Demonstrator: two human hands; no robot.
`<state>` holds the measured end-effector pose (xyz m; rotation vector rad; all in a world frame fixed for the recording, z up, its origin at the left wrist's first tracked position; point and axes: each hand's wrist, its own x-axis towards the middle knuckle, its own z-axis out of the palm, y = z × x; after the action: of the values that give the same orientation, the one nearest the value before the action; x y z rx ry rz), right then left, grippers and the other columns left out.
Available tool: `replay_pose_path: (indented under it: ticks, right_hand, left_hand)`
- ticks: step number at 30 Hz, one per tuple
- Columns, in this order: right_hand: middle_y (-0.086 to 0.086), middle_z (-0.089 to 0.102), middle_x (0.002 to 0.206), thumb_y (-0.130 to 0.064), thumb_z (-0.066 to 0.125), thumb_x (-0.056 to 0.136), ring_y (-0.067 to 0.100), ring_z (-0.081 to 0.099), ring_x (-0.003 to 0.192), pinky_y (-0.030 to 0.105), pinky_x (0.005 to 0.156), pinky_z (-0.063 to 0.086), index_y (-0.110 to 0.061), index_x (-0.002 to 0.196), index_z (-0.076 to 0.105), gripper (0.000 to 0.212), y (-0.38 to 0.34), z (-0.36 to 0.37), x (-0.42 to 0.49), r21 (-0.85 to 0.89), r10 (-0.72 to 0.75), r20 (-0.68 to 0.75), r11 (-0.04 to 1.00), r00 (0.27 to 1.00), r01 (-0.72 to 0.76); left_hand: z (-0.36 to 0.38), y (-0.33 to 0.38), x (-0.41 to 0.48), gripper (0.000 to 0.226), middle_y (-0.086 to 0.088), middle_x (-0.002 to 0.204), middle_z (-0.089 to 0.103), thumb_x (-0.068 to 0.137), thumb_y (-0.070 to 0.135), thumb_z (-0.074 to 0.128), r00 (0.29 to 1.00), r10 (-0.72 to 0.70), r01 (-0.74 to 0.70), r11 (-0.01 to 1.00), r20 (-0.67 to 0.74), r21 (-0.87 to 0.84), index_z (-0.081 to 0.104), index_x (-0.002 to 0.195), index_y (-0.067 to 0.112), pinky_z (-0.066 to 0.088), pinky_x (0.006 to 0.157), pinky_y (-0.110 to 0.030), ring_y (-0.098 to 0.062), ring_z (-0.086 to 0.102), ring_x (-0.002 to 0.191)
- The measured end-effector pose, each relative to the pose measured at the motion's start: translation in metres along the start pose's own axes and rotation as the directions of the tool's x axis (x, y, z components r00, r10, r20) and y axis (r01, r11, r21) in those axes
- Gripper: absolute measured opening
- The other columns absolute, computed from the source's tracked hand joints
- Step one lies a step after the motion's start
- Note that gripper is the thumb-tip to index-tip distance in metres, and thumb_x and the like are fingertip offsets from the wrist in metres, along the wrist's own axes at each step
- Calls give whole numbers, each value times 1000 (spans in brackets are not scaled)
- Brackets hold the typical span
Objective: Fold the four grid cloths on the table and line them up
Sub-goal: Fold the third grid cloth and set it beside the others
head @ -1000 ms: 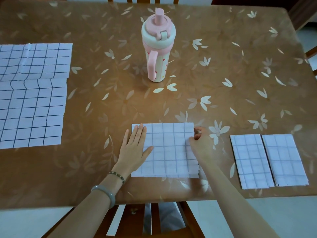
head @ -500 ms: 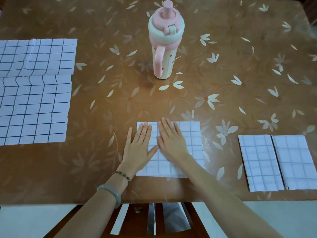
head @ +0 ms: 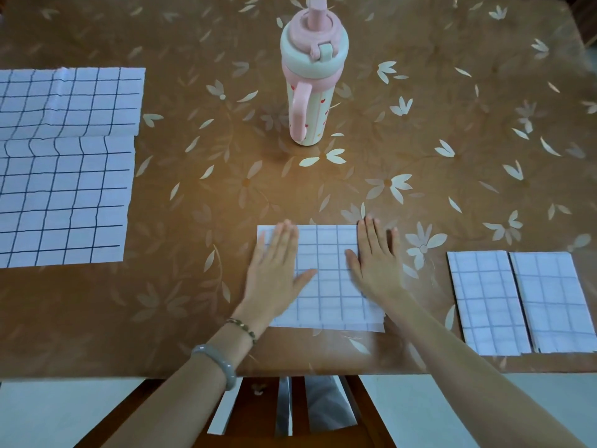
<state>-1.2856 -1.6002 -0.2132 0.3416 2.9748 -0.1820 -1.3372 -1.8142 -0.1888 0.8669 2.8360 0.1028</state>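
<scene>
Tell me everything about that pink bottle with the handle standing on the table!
The pink and cream plastic drinking bottle stands upright at the far middle of the brown flower-patterned table. Its tall cream body carries small red marks, too small to make out. A pale rounded lid sits on top, with a pink spout sticking up from it. A pink loop handle runs down the side facing the person. Only the table touches it.

Flat hands [head: 326,270] on half-folded grid cloth [head: 326,286]
</scene>
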Motion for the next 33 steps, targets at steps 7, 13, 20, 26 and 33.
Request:
replay_pose_path:
  ticks: [7,13,20,26,33]
  right_hand:
    - [16,35,150,-41,25,95,26,29,141,44,116,1,0,142,38,63,1,2,0,-39,-14,-55,999,998,12]
    - [16,33,150,-41,22,96,26,29,141,43,116,-6,0,143,35,64,2,2,0,-65,-20,-46,998,999,17]
    - [18,29,152,-44,20,95,29,23,143,47,115,-7,0,144,31,67,0,4,2,-91,-17,-35,996,999,14]
    - [22,35,148,-38,36,90,33,24,138,57,113,9,-8,141,42,59,-2,1,1,-109,-39,-136,994,990,24]
    - [18,46,138,-31,42,83,33,32,133,57,112,16,-17,139,45,58,-10,-4,6,-114,-55,-216,993,975,30]
  left_hand:
    - [26,28,-5,81,-8,160,12,95,65,5,994,-12,17,999,105,-44,13,152,8,11,118,-49,-21,6,149]
    - [21,-15,-23,76,-4,158,16,96,62,16,987,-117,119,993,108,-12,23,152,11,9,117,-49,-20,15,147]
    - [3,-44,-47,81,-14,158,21,96,62,23,953,-296,298,954,63,-34,20,151,4,13,119,-44,-28,17,147]
    - [-19,0,-35,71,-11,144,38,91,42,58,859,-506,488,758,80,-433,30,144,6,35,106,-36,-26,35,129]
    - [-30,2,-20,74,-8,124,54,79,26,76,705,-655,653,452,271,-608,33,138,11,48,92,-44,-30,55,113]
